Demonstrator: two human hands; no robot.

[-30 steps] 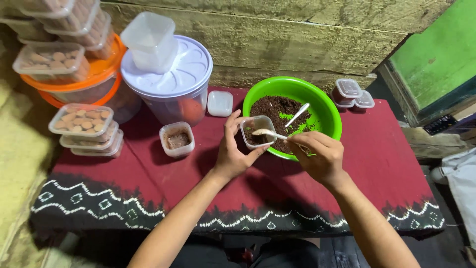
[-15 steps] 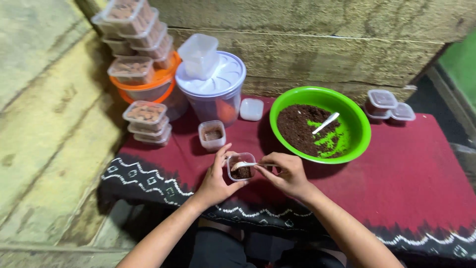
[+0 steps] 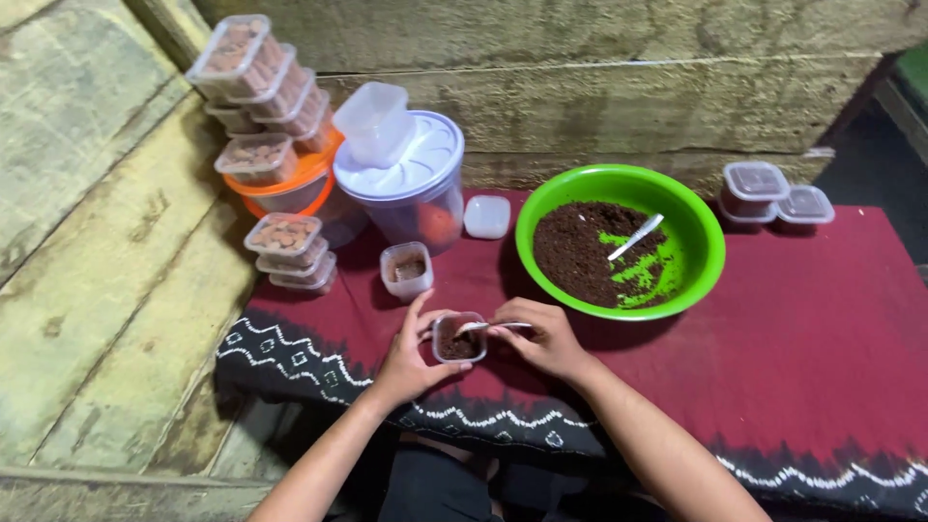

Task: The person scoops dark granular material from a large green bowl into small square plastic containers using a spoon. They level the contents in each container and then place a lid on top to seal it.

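The left hand (image 3: 411, 358) has its grip closed around a small tub (image 3: 458, 337) of brown crumbs, and the right hand (image 3: 543, 338) pinches a spoon (image 3: 493, 327) over it. The tub sits near the surface's (image 3: 822, 319) front edge, with free cloth to the right. Compared with half a second ago, the tub stays there; the bowl (image 3: 619, 240) too.

small clear plastic cup (image 3: 460, 338), upright, partly filled with dark brown crumbs, white spoon (image 3: 495, 327) across its rim
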